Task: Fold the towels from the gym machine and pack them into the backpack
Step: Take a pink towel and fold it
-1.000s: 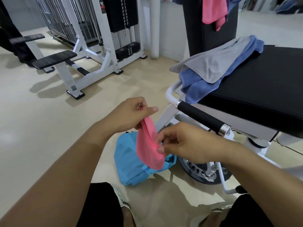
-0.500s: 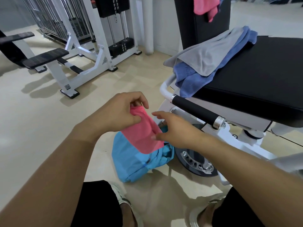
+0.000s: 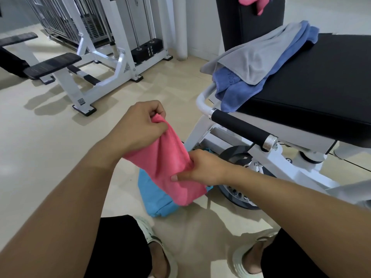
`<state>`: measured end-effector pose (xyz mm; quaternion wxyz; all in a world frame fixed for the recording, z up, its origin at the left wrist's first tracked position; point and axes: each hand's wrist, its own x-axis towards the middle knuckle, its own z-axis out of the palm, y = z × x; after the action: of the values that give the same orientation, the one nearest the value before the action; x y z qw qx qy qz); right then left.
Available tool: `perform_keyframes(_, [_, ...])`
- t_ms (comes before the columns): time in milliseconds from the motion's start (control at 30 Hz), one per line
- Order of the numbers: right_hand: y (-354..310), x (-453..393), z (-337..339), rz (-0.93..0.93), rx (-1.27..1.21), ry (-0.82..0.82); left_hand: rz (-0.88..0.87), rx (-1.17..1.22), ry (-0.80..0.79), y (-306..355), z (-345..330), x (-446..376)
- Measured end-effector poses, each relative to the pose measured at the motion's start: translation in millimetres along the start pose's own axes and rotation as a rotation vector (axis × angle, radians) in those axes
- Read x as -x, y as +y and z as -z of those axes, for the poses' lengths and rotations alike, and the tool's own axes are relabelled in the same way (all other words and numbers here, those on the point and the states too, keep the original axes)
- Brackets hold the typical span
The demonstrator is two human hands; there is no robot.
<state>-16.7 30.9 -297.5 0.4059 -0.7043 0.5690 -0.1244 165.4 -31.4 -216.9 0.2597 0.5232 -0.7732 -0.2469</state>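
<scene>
Gym machine: 1 black padded seat on a white steel frame at right, carrying the towels not yet folded.
Backpack: 1 light blue fabric backpack lies on the cream floor beside the machine's base, directly under the hands; whether its mouth is open I cannot tell, the pink cloth hides it.
Towels on the seat: 2 — 1 blue terry towel spilling over the front edge, and 1 grey towel draped on top of it.
Towel on the backrest: 1 more pink cloth hangs at the top edge of the view, partly cut off.
Towel in hand: 1 pink terry towel, held in the air just above the backpack.
Change: 1 second ago it hung narrow and bunched from the left hand; now it is drawn out longer and flatter between both hands, and the view has dipped lower.
Meaning: the fold looks nearly settled, so packing seems the likely next step; 3 towels would remain.
Left hand: fingers curled, pinching the towel's upper end.
Right hand: fingers and thumb clamped round the towel's middle-right edge.
</scene>
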Motion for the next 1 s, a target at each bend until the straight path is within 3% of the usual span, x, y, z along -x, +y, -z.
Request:
perform_keyframes(167, [3,-6,2,-0.013,0.025,0.01,0.088,0.028,0.161,-11,6,-6])
perform_keyframes(400, [16,-5,17,-0.143,0.088,0.0,0.382,0.076,0.415,-63,21,-17])
perform_keyframes(500, [1,8,27,-0.075,0.126,0.181,0.406,0.103,0.395,-72,17,-17])
perform_keyframes(567, [-14,21,34,0.015,0.089,0.368,0.331,0.108,0.358,-66,14,-17])
perform_keyframes(700, [-42,42,53,0.209,-0.298,0.66,0.096,0.197,0.212,-35,7,-8])
perform_keyframes(767, [-46,46,65,0.258,-0.344,0.593,0.02,0.267,0.118,-20,2,-3])
perform_keyframes(900, [-41,52,76,0.24,-0.346,0.275,-0.132,0.385,-0.016,6,-3,8])
perform_keyframes(1000, [-38,52,75,0.217,-0.33,0.298,-0.18,0.462,-0.115,19,-8,15])
